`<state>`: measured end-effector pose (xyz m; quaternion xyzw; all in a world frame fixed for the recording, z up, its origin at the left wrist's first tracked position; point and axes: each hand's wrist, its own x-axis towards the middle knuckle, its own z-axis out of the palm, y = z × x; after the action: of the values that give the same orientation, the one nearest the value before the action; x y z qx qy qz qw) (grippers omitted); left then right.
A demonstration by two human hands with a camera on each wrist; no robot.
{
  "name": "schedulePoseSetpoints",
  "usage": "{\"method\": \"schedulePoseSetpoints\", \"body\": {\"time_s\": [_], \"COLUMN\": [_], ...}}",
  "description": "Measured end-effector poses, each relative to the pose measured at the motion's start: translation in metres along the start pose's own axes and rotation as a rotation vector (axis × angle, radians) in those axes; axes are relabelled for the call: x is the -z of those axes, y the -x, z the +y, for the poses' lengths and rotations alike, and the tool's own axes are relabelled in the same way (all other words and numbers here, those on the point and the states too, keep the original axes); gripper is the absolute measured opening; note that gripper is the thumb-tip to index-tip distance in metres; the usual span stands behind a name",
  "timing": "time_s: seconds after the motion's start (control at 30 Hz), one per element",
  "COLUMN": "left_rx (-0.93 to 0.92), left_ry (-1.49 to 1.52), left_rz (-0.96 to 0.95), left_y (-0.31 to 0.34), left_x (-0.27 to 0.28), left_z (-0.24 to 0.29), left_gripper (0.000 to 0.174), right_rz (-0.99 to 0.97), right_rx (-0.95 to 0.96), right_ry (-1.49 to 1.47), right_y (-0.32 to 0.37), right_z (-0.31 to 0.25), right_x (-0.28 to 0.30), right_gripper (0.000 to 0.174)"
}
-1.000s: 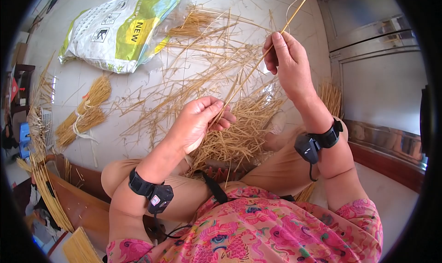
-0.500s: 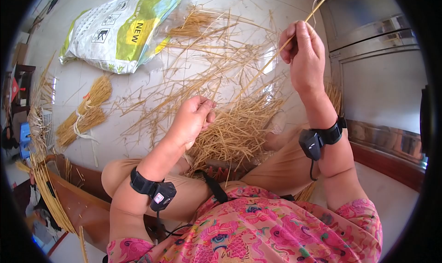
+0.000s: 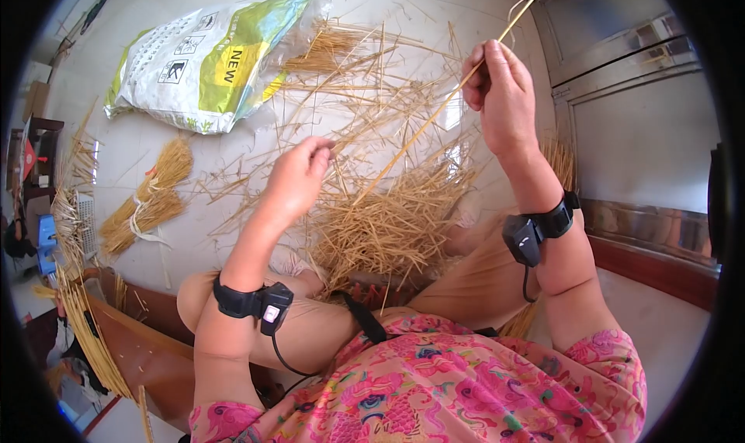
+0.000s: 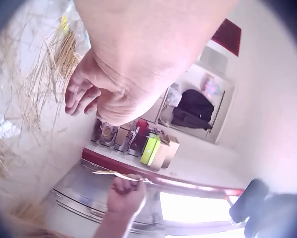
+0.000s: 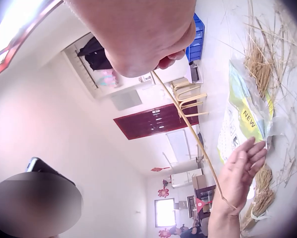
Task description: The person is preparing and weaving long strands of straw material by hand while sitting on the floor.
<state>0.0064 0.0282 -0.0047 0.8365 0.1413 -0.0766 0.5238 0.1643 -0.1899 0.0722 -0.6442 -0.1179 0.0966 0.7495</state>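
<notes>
A long, thin straw stalk [image 3: 423,129] runs diagonally across the head view, pinched near its upper part by the right hand [image 3: 503,98]. Its lower end hangs over a loose heap of straw [image 3: 392,230] between the person's feet. Left of the heap, the left hand [image 3: 296,175] is raised over the floor, apart from the stalk. In the right wrist view the left hand [image 5: 237,171] shows loosely extended fingers with nothing visible between them. The left wrist view shows the right hand [image 4: 124,196] in the distance, stalk between thumb and fingers.
A white and green sack [image 3: 174,78] lies on the floor, straw spilling from its mouth. Below it is a tied straw bundle [image 3: 147,199]. Loose stalks are strewn across the tiles. A metal-fronted cabinet [image 3: 644,133] stands on the right, a brown wooden bench [image 3: 147,346] at lower left.
The left hand has moved away from the stalk, up and left, and its fingers have loosened. The right hand first carried the stalk up and right, then came slightly back.
</notes>
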Motion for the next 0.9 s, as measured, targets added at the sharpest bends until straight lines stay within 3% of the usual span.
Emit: {"method": "schedulePoseSetpoints", "body": {"time_s": [0.03, 0.13, 0.27, 0.33, 0.43, 0.57, 0.73, 0.9], "left_rx": [0.028, -0.024, -0.077, -0.004, 0.051, 0.006, -0.059, -0.098], "left_ry": [0.271, 0.570, 0.650, 0.693, 0.757, 0.640, 0.480, 0.310], "left_rz": [-0.092, -0.257, -0.313, -0.321, -0.234, -0.148, -0.105, 0.057], "left_y": [0.001, 0.006, 0.014, 0.017, 0.019, 0.023, 0.024, 0.027], "left_x": [0.006, 0.000, -0.015, -0.017, -0.028, -0.038, -0.045, -0.047], "left_z": [0.012, 0.033, 0.048, 0.045, 0.045, 0.037, 0.029, 0.024], "left_gripper": [0.035, 0.039, 0.039, 0.027, 0.019, 0.016, 0.011, 0.007], "right_rz": [0.019, -0.115, -0.388, -0.417, -0.398, -0.192, -0.052, 0.081], "right_rx": [-0.015, -0.069, -0.226, -0.218, -0.194, -0.123, -0.075, 0.004], "right_ry": [0.052, 0.173, 0.224, 0.214, 0.241, 0.126, 0.078, 0.017], "right_y": [0.003, 0.015, 0.037, 0.039, 0.033, 0.017, 0.000, -0.006], "right_z": [0.000, 0.015, 0.025, 0.027, 0.029, 0.027, 0.020, 0.014], "right_x": [-0.004, -0.014, -0.035, -0.040, -0.040, -0.034, -0.023, -0.016], "right_gripper": [0.033, 0.029, 0.029, 0.024, 0.020, 0.022, 0.021, 0.020]}}
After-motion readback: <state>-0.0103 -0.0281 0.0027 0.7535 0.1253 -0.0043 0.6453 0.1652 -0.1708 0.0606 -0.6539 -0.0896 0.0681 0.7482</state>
